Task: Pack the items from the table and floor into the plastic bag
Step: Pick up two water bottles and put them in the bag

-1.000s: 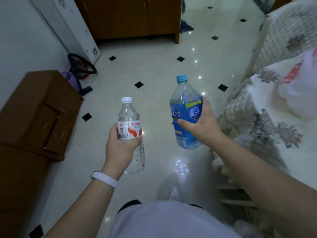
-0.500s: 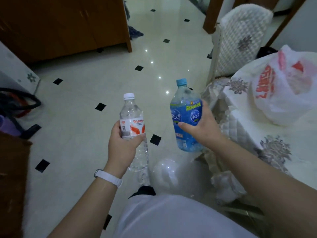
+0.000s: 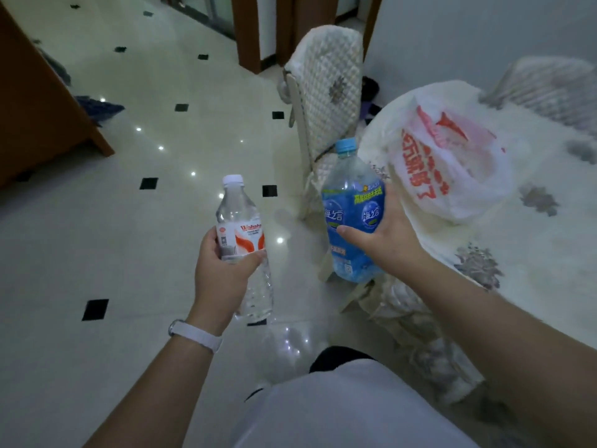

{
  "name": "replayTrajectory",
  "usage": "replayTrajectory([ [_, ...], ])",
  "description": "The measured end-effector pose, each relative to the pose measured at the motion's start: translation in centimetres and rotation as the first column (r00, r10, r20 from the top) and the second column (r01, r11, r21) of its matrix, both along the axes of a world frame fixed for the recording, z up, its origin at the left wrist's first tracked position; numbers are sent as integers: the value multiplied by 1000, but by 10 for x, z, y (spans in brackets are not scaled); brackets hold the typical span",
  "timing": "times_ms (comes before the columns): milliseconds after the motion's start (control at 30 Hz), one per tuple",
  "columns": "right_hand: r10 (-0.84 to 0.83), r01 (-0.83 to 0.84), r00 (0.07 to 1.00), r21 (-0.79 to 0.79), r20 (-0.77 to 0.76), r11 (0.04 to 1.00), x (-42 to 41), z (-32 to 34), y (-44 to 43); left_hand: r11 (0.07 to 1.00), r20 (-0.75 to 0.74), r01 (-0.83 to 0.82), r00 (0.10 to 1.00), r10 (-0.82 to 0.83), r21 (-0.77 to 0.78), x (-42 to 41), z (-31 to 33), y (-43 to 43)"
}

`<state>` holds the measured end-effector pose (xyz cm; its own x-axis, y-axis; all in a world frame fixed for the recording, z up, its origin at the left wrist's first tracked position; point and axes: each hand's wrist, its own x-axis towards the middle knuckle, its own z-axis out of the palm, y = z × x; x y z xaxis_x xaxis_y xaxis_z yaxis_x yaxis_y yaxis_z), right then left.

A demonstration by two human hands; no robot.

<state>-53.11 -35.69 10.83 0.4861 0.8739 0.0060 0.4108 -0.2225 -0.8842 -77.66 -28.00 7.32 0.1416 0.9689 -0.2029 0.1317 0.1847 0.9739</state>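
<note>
My left hand [image 3: 223,273] grips a clear water bottle [image 3: 240,227] with a white cap and a red and white label, held upright over the floor. My right hand [image 3: 384,237] grips a larger blue-labelled bottle [image 3: 349,215] with a blue cap, also upright, just left of the table's edge. A white plastic bag with red print [image 3: 452,163] lies on the table [image 3: 533,253] to the right of the blue bottle, its mouth turned up and away. What the bag holds is hidden.
The table carries a cream floral cloth. A chair with a quilted cover [image 3: 326,101] stands beyond the blue bottle. White tiled floor [image 3: 129,253] with black squares spreads to the left. A brown cabinet [image 3: 38,108] is at far left, a doorway behind.
The view has swung to the right, so the table and bag now fill the right side. Both bottles stay gripped and upright, and the blue one is now close to the bag.
</note>
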Motion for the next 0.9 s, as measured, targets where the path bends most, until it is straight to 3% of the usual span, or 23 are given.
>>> replayTrajectory([
  [200,-194,195,981,52,-22,979,49,0,19,981,7,196,981,-196,-3,65,-1,55],
  [467,-351,374,924,169,-152,912,135,2,70,949,-82,306,950,-300,80,172,10,135],
  [700,-455,475,880,254,-138,842,224,22,92,871,-80,468,884,-462,149,291,33,192],
  [900,-587,592,802,294,-115,751,275,32,73,737,-44,655,752,-658,165,377,56,199],
])
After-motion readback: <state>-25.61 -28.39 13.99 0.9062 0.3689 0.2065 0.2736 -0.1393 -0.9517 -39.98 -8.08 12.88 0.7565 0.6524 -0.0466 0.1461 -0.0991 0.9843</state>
